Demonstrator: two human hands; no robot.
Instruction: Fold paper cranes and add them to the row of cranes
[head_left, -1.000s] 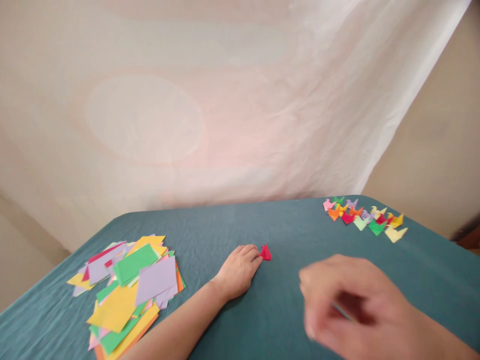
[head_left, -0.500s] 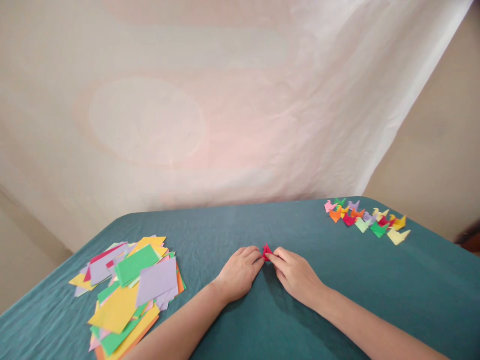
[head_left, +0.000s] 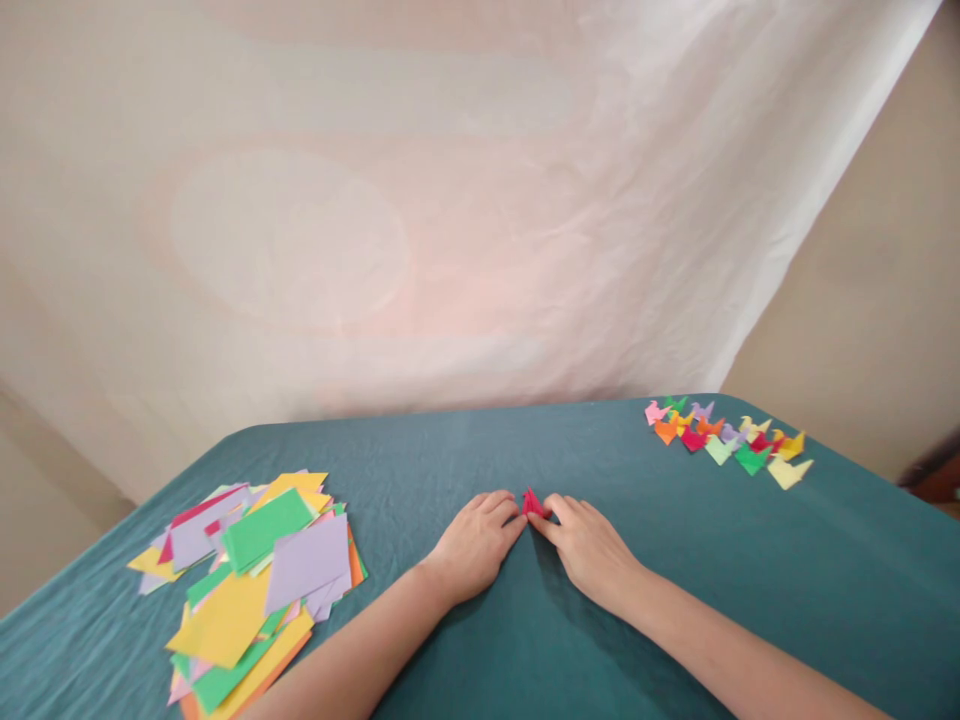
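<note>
Fingers point(head_left: 559, 508) of the right hand point(head_left: 596, 552) pinch the small red folded paper point(head_left: 532, 500), located mid-way across the cloth-covered counter point(head_left: 480, 445). Left hand point(head_left: 474, 545) lies palm down, fingers bent and together, tips beside the paper's left edge; whether they grip it cannot be told. Both forearms converge from the near edge, wrists low. Folded paper birds point(head_left: 721, 449) stand far right.

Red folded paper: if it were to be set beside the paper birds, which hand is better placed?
Probably the right hand: it appears to pinch the red folded paper and is nearer the paper birds. The left hand is on the paper's other side, farther from them.
</note>
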